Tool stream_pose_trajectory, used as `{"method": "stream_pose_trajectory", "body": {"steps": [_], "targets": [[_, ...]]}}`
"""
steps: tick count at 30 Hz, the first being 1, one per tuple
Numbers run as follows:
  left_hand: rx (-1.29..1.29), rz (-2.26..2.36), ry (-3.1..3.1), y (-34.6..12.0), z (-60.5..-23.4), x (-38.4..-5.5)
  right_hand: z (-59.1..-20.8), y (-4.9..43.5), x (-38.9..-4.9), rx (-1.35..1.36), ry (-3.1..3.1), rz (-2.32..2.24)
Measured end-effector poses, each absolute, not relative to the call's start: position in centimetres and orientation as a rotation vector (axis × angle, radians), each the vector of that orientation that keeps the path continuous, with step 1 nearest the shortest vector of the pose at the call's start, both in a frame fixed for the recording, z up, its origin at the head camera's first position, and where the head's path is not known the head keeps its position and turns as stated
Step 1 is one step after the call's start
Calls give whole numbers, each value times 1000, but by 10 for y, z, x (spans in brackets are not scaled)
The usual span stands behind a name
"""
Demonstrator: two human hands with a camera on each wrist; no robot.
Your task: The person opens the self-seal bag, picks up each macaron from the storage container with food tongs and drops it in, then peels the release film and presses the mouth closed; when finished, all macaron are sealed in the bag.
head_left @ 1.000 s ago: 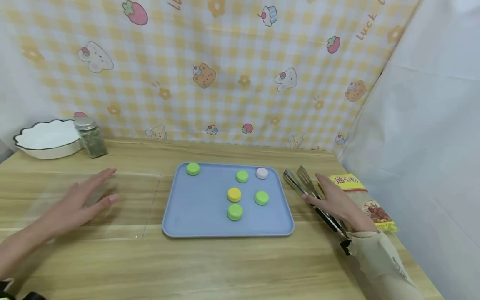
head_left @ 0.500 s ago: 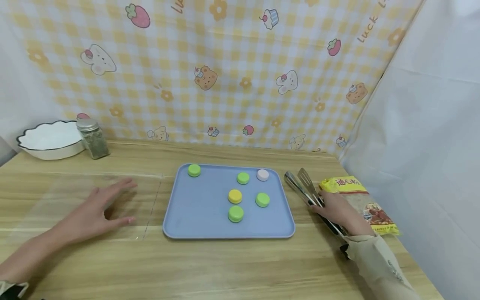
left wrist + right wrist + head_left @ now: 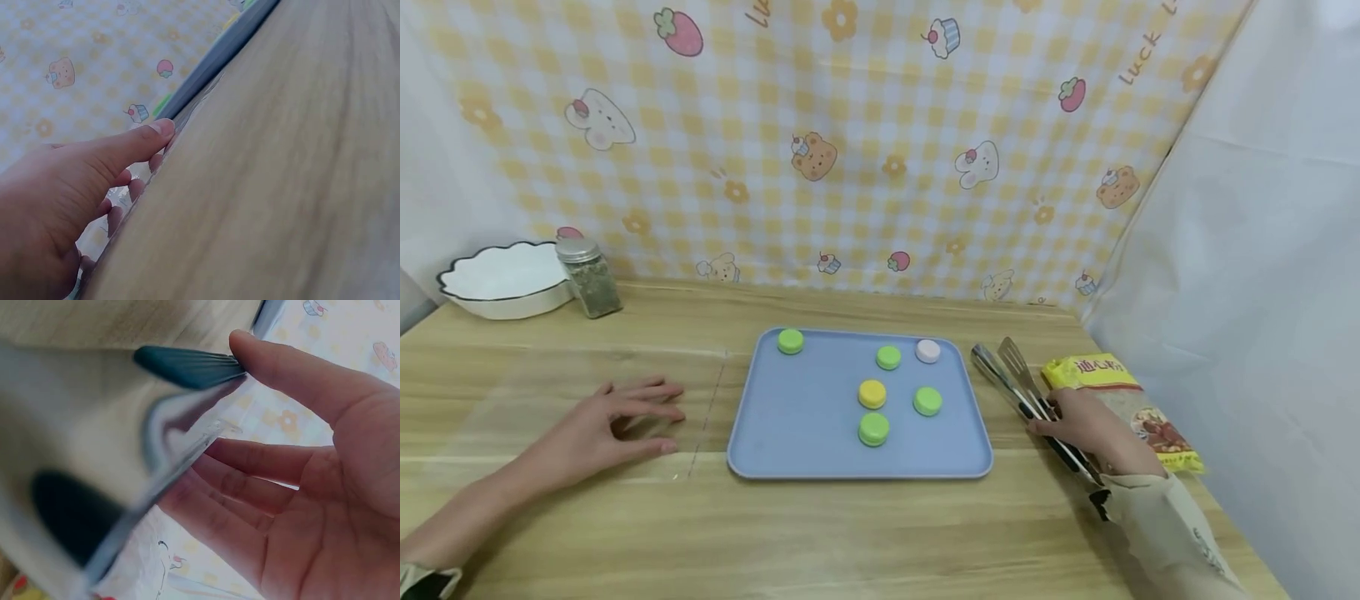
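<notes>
Tongs [image 3: 997, 367] with steel arms, black grips and one slotted end lie splayed on the table to the right of the tray. My right hand [image 3: 1090, 427] holds them: in the right wrist view the thumb presses one black grip [image 3: 187, 365] and the fingers reach round the other arm. A clear, shiny sheet [image 3: 542, 379] lies left of the tray. Over its right part, my left hand [image 3: 587, 429] rests with relaxed, spread fingers and nothing in it; the left wrist view shows the fingers mirrored in the glossy surface.
A blue tray [image 3: 797, 442] in the middle carries several green macarons [image 3: 874, 429], a yellow macaron [image 3: 872, 393] and a pale macaron [image 3: 928, 351]. Beyond the tongs lies a yellow food bag [image 3: 1120, 387]. At back left stand a scalloped white dish [image 3: 505, 275] and a herb jar [image 3: 591, 283].
My left hand has moved rightward and down over the clear sheet, its fingers drawing closer together. My right hand has come down onto the tongs and taken hold of them. The view has shifted slightly.
</notes>
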State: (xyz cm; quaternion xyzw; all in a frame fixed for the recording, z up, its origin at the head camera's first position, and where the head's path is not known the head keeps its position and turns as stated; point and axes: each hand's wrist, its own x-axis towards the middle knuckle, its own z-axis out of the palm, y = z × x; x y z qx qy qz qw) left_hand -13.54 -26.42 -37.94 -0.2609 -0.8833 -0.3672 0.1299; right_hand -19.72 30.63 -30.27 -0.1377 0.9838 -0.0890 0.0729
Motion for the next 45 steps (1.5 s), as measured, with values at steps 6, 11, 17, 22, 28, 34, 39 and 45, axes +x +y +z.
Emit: {"method": "stream_pose_trajectory", "body": {"steps": [6, 11, 17, 22, 28, 34, 39, 45], "targets": [[-747, -1109, -2563, -265, -380, -135, -301, 310, -196, -427, 2927, -273], [-738, -1126, -2541, -264, -380, -134, -299, 313, -195, -470, 2908, -260], [-731, -1135, -2524, -264, -381, -133, -300, 313, -195, -497, 2910, -258], [-734, -1129, -2523, -265, -382, -132, -301, 314, -194, -507, 2912, -264], [-748, -1094, -2512, -264, -382, -133, -301, 314, -193, -515, 2912, -258], [-755, -1082, -2484, -264, -382, -134, -300, 315, -194, -538, 2912, -259], [-762, -1067, -2454, -264, -382, -134, -300, 315, -194, -564, 2917, -267], [-738, -1086, -2431, -262, -382, -134, -299, 315, -192, -521, 2919, -290]]}}
